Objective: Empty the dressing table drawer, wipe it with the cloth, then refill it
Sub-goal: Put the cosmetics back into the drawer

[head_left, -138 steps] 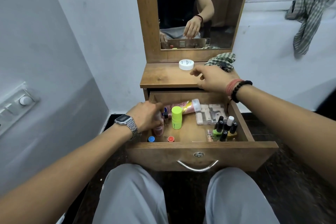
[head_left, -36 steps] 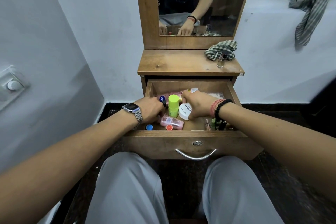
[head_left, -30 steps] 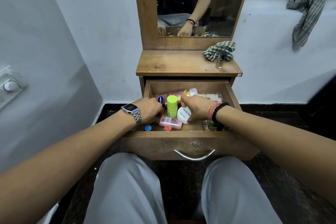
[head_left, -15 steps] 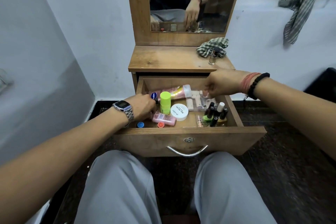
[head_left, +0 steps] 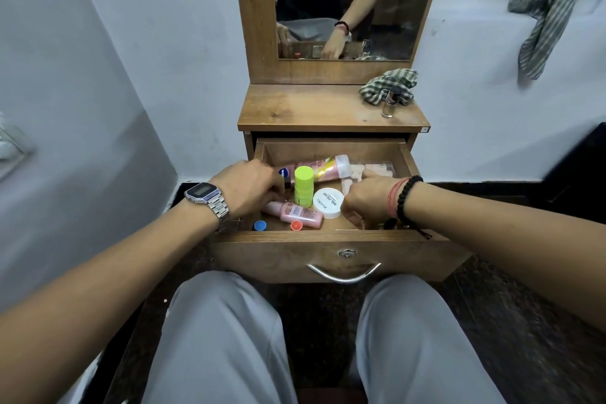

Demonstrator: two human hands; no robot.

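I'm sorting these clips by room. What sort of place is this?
Probably a bedroom or dressing corner at home: a mirror above a small dressing table, and its open drawer full of cosmetics.

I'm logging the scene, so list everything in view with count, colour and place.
drawer: one, wooden, pulled open
pink tube: one, lying at the drawer's back
green bottle: one, upright, centre
white jar: one, beside the green bottle
pink bottle: one, lying in front
small caps: two, blue and orange, front left
checked cloth: one, green-white, on the tabletop
glass bottle: one, clear, by the cloth
left hand: in the drawer's left
right hand: in the drawer's right
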